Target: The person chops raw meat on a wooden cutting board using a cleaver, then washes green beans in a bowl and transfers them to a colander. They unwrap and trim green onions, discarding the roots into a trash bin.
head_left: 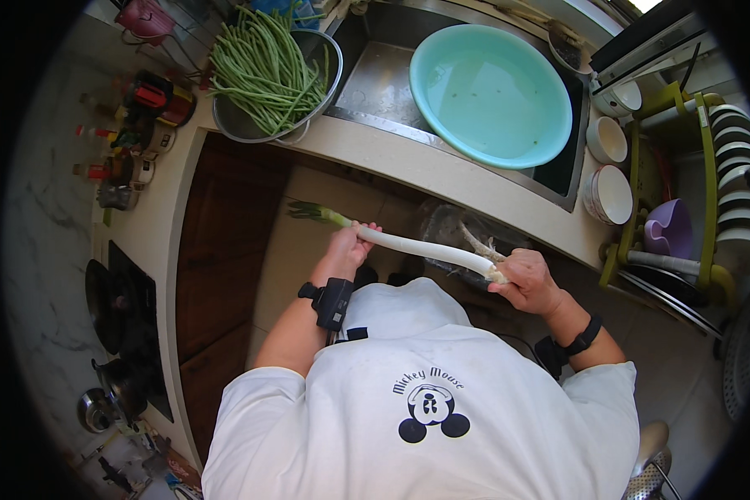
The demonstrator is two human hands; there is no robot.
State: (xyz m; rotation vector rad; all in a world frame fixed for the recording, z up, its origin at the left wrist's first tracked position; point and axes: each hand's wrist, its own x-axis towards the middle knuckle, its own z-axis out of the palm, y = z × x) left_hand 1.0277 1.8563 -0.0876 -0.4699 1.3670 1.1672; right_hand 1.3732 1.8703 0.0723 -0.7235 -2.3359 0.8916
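Observation:
A long leek [425, 248] with a white shaft and a short green top stretches across in front of my body, below the counter edge. My left hand [352, 244] is closed around it near the green end. At the root end my right hand [527, 279] is closed, its thumb and fingers at the pale, frayed roots. Strips of peeled outer skin [477, 240] stick up by my right hand. Beneath that end is a clear plastic bag [442, 223], partly hidden by the leek; its contents are hard to make out.
A turquoise basin [420, 104] of water sits in the steel sink [375, 92]. To its left, a metal colander [335, 71] holds long green beans [267, 75]. White bowls [610, 196] and a green dish rack [633, 167] stand right. The stove [146, 308] lies left.

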